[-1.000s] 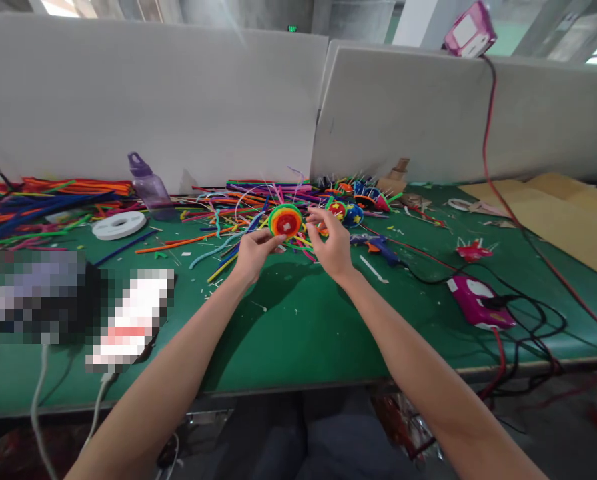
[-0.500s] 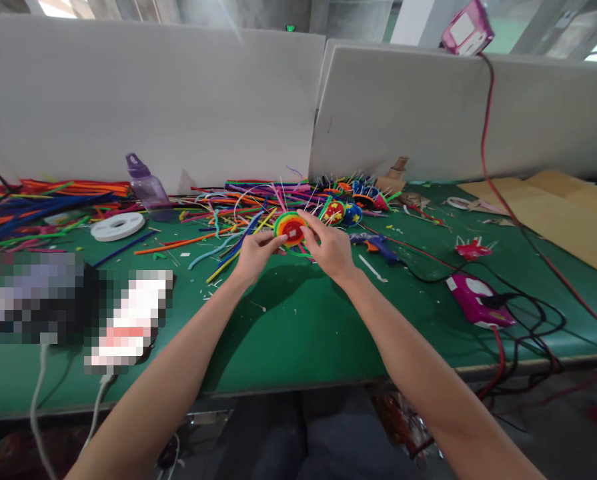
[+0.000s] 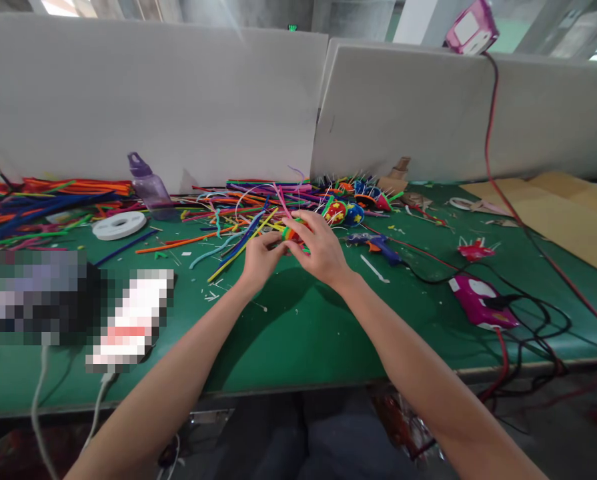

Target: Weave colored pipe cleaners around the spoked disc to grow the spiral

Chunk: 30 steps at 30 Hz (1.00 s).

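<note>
Head view: left hand (image 3: 262, 261) and right hand (image 3: 324, 252) pinch the multicoloured piece (image 3: 291, 234) (mostly hidden), probably to steady it.

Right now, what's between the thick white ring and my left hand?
In the head view: an orange strip, a light-blue strip and a yellow strip, among others.

L fingers (image 3: 267, 239) & R fingers (image 3: 312, 223) bare, forearms (image 3: 408, 333) bare too, w/ dk blue-grey legwear (image 3: 273, 433) below.
</note>
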Tool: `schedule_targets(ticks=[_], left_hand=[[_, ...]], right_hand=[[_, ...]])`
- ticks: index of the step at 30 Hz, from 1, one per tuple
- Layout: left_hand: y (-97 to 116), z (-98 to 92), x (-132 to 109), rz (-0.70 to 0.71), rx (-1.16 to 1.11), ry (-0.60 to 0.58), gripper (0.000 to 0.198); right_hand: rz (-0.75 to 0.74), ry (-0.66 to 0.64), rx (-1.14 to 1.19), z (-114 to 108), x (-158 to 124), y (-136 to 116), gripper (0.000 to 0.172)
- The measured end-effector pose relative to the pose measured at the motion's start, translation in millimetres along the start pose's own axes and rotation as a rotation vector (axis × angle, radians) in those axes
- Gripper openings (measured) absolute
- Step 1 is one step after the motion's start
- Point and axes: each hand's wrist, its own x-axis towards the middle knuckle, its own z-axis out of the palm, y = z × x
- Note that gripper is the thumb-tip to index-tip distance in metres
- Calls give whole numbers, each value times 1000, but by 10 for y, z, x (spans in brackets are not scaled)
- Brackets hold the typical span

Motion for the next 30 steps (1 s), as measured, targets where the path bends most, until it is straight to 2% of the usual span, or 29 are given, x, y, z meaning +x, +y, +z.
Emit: schedule_targets(ticks=[5,9,13,16,19,23,25,27,30], left_hand=[[-3,2,9,-38,-2,21,15],[10,-5,13,-54,-19,10,4],[2,-7,10,-78,-30,35,8],[-2,2,8,-123,-86,32,2],[-2,3,20,-161,-188,37,18],[-7,-43,69,-236,-385,169,25],[-11,-81,98,-302,-495,228,26],[-15,-112,121,-376,-578,268,27],[-15,-130,138,-459,-636,302,25]], right_hand=[[6,26,53,29,-20,28,34],[-1,-26,0,40,-30,48,27],[14,-69,-21,56,-34,37,22],[42,-74,4,45,-26,11,25],[75,0,21,0,-7,5,31],[170,164,27,-37,-3,62,28],[172,113,21,-6,-25,101,26],[130,7,1,60,-60,130,24],[107,-99,-14,172,-115,147,21]])
